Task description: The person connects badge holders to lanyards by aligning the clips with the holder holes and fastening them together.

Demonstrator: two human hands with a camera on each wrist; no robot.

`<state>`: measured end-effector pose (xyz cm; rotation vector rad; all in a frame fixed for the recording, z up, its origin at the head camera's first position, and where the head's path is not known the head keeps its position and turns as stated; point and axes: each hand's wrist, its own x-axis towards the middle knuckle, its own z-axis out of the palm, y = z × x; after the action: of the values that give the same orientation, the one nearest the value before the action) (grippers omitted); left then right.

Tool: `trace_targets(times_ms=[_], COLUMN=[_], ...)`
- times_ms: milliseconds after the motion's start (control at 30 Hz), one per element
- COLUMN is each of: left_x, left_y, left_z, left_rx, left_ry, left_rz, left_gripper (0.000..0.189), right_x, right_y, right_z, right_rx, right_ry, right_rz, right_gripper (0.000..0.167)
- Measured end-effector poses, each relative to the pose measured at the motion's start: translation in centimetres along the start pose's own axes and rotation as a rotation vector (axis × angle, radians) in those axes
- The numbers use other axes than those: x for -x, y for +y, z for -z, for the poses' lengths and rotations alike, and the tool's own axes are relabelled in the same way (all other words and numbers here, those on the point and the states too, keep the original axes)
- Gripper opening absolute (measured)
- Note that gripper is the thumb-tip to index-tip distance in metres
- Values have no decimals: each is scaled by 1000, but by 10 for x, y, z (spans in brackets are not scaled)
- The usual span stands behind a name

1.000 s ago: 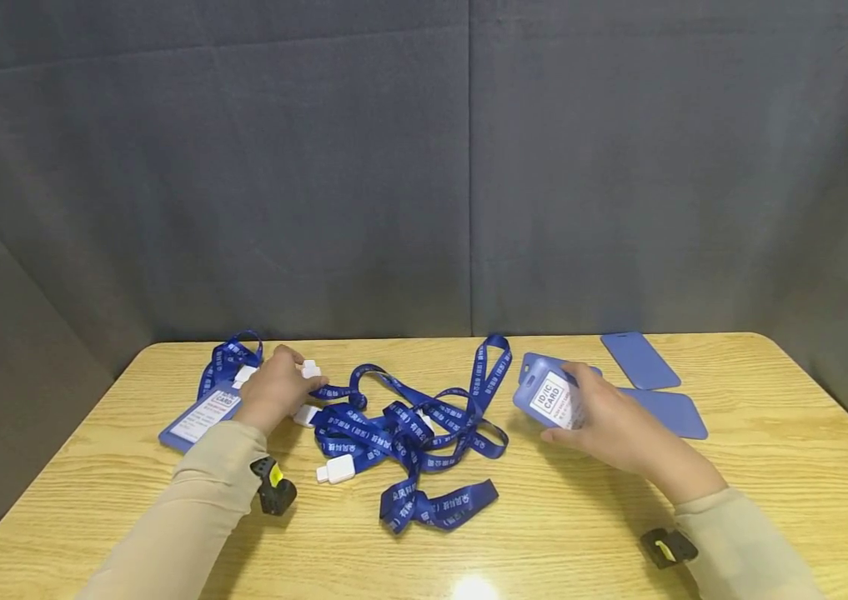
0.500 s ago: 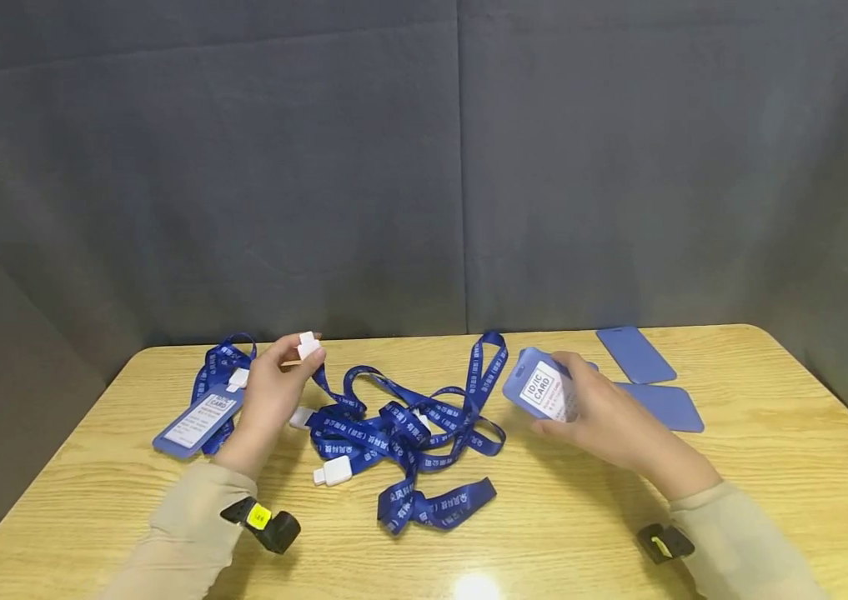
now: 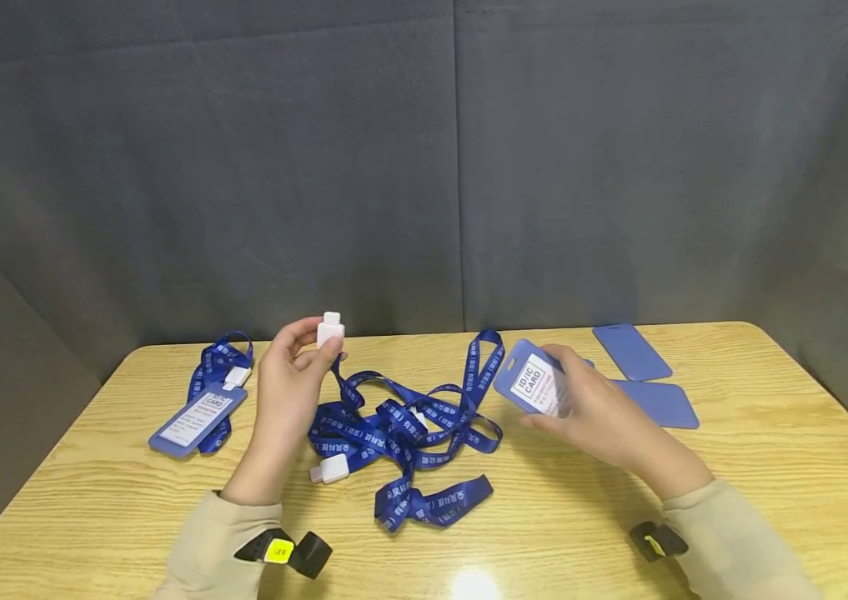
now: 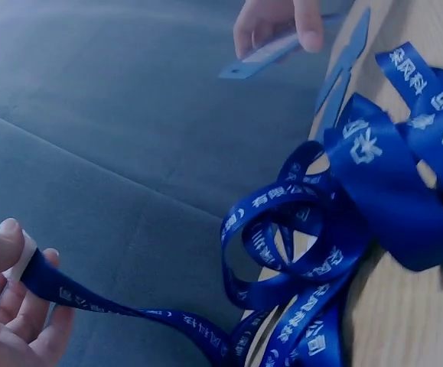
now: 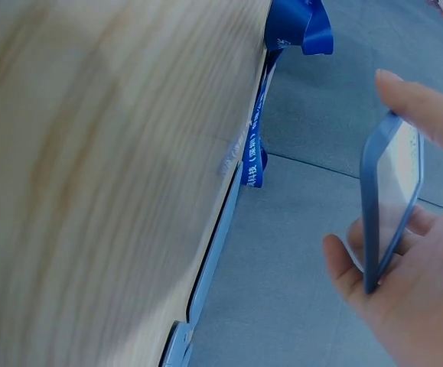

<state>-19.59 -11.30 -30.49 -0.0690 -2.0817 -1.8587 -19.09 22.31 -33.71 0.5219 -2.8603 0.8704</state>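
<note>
My left hand (image 3: 290,375) pinches the white plastic clip (image 3: 330,332) of a lanyard between thumb and fingers, its narrow tip pointing up. From the clip a blue printed strap (image 4: 91,302) runs down into the tangled lanyards (image 3: 401,425) on the table. My right hand (image 3: 592,408) grips a blue ID card holder (image 3: 536,382) by its edges, thumb on one side and fingers on the other. The holder is raised and tilted, with its slotted end toward the left and its white "ID/IC CARD" insert partly covered by the hand.
At the left lies another card holder (image 3: 197,419) joined to a lanyard by a white clip (image 3: 237,377). Blue card holders (image 3: 632,352) lie face down at the back right. A second white clip (image 3: 333,468) rests at the pile's near side. A grey curtain (image 3: 303,167) hangs behind the table (image 3: 559,533).
My left hand has lifted the white clip off the table and moved it up and to the right, drawing the strap up. My right hand keeps the card holder, shifted slightly left.
</note>
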Motion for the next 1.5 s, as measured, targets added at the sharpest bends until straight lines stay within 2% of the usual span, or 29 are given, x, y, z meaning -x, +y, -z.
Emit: trace_targets(times_ms=[233, 433, 533, 633, 767, 933, 1200, 1500], left_x=[8, 19, 26, 30, 34, 36, 33, 32], left_y=[-1, 3, 6, 8, 9, 8, 4, 4], left_z=[-4, -11, -16, -20, -23, -25, -24, -20], left_rx=[-89, -248, -337, -415, -491, -499, -476, -452], left_ry=[-57, -212, -273, -306, -356, -426, -451, -491], left_rz=[-1, 26, -14, -74, -108, -105, -55, -71], left_gripper=[34, 36, 29, 26, 24, 24, 24, 20], right_x=[-5, -3, -2, -1, 1, 3, 8, 8], right_y=[-2, -8, -14, -20, -28, -37, -51, -55], right_z=[-1, -4, -5, -6, -7, -10, -12, -16], right_rx=[13, 17, 36, 67, 94, 128, 189, 216], right_ry=[70, 81, 69, 61, 64, 60, 49, 83], right_rz=[63, 96, 112, 142, 201, 239, 298, 383], right_gripper=[88, 88, 89, 88, 86, 89, 93, 90])
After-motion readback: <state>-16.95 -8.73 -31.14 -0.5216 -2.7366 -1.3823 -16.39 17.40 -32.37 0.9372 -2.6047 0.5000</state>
